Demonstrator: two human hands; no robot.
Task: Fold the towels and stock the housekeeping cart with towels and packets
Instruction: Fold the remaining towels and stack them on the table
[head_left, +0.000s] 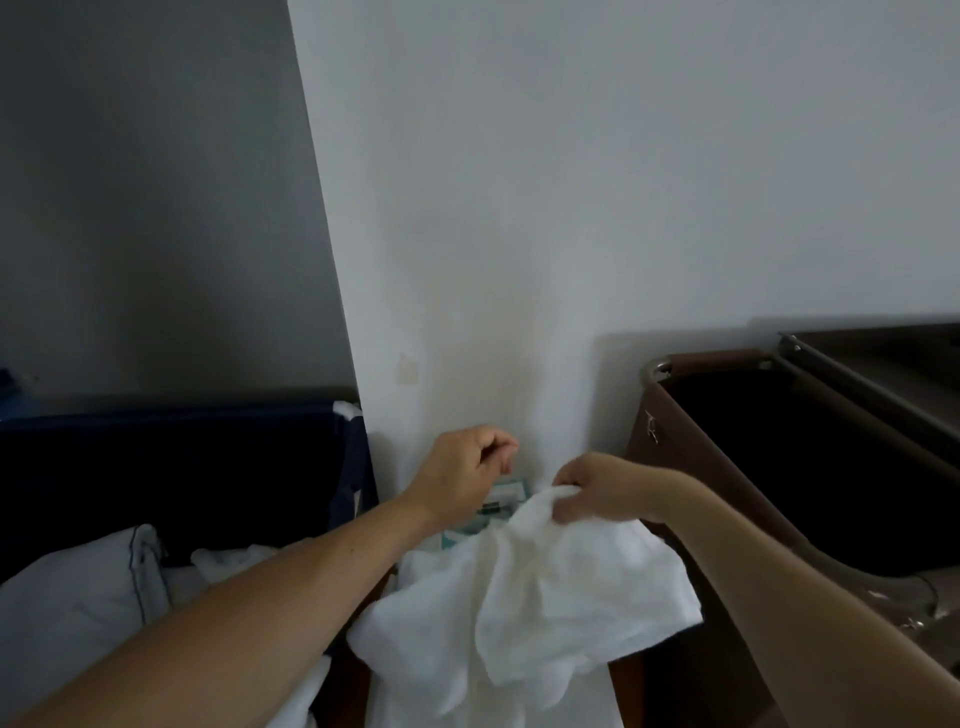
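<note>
A room corner is seen, formed by one white wall (571, 182) and one darker grey wall (156, 182). No counter can be made out; the surface under the things is hidden. One navy fabric bin (182, 467) is set against the grey wall at the left, and white linen (78, 613) with a dark piped edge is heaped in its near end. One brown cart bag (667, 462) with a dark inside is stood at the right, hung on a metal frame (857, 384).

One white towel (561, 597) is held up between the bin and the bag, crumpled and hanging downward. Its upper edge is gripped by the right hand (597, 491), the fingers being curled round a bunch of cloth. The left hand (457, 470) is raised just beside it, apart from the towel, its fingers curled toward the thumb; nothing is seen in it. Teal-and-white packets (501, 499) are glimpsed below the left hand, partly covered by the towel; their number cannot be told. One small pale patch (408, 370) is seen on the white wall.
</note>
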